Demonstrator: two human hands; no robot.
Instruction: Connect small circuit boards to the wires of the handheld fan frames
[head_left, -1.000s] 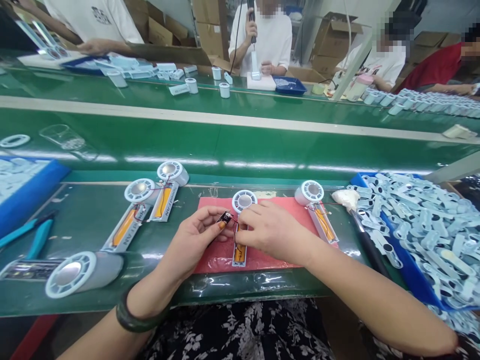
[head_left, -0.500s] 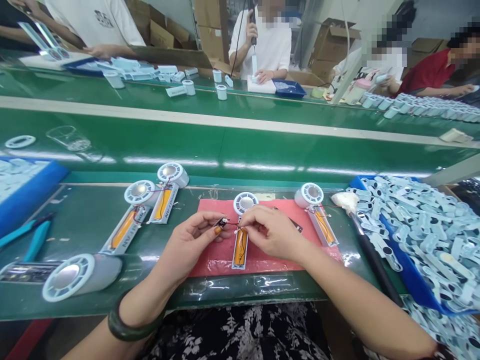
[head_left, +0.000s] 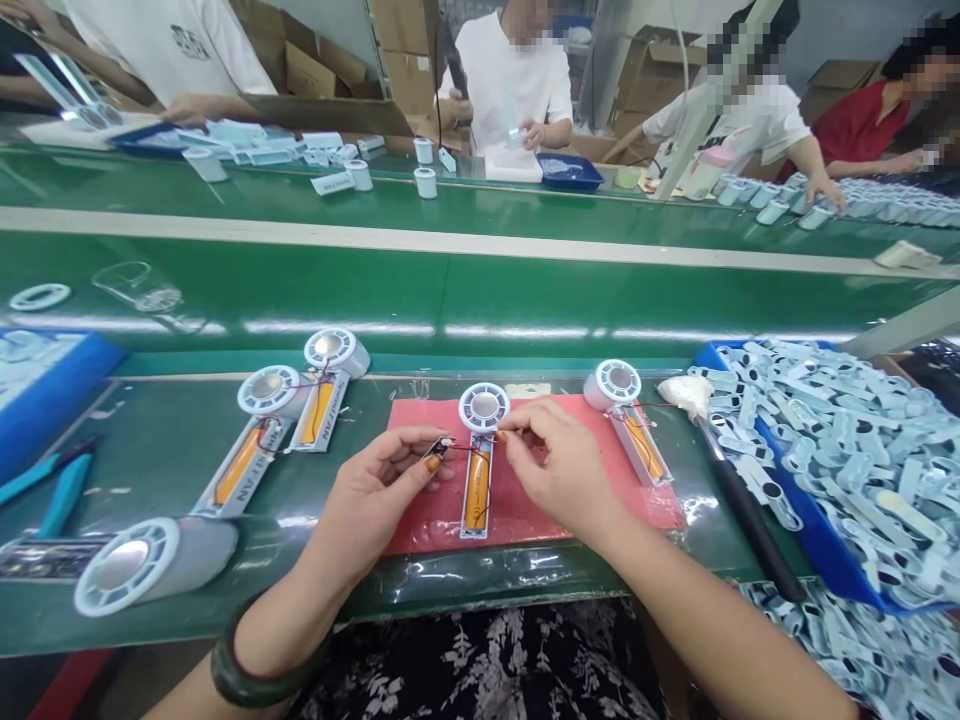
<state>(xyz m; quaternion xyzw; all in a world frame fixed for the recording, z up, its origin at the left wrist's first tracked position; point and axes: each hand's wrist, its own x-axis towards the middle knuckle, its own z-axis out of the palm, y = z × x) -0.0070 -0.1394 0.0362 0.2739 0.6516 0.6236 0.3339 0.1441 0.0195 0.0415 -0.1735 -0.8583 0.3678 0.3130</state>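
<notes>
Head cam view — biggest risk I'd guess is those thin wires (head_left: 463, 449) snapping off if the two hands pull apart too hard. Left hand (head_left: 379, 495) pinches a tiny circuit board (head_left: 442, 447) between thumb and fingertips; right hand (head_left: 559, 465) pinches the wire end, fingers nearly closed — both just above the open fan handle (head_left: 478, 470) on the red mat (head_left: 555, 520).

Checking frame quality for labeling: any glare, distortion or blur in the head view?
Head view: strip-light glare streaks across the green belt and the clear film at the table's near edge; wide-angle bending curves the belt lines; the left hand, the right hand and the small fan between them are sharp; co-workers' faces are blurred.
</notes>
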